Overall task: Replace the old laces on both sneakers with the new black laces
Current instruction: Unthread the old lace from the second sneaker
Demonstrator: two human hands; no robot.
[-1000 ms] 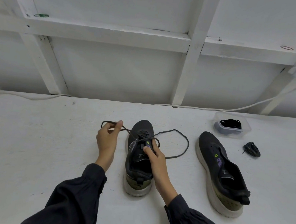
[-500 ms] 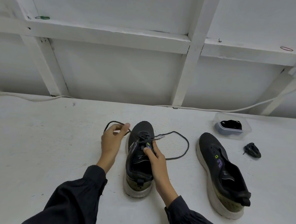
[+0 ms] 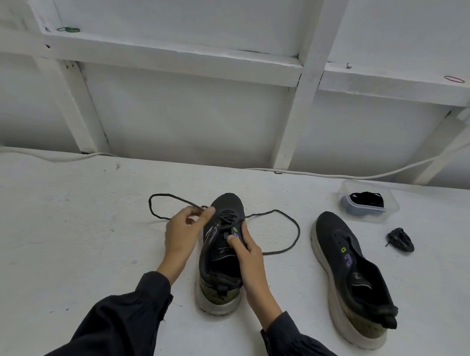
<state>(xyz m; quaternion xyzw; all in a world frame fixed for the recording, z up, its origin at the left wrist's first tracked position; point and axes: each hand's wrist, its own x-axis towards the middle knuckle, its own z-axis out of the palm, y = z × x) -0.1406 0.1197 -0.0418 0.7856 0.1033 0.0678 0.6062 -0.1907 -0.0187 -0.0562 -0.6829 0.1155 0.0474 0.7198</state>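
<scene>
A black sneaker (image 3: 220,263) with a pale sole stands in front of me, toe pointing away, a dark lace (image 3: 293,239) threaded through its front eyelets. The lace loops out on both sides over the white surface. My left hand (image 3: 181,234) pinches the left strand just beside the eyelets. My right hand (image 3: 246,251) presses on the sneaker's right side near the tongue. A second black sneaker (image 3: 351,280) lies to the right with no lace in it.
A clear plastic box (image 3: 390,208) holding black laces sits at the back right. A small bundled black lace (image 3: 400,239) lies in front of that box. A white cable (image 3: 339,175) runs along the wall behind the table.
My left hand has moved right along the lace, closer to the sneaker's eyelets. The left loop now lies wider on the table. My right hand stays on the sneaker.
</scene>
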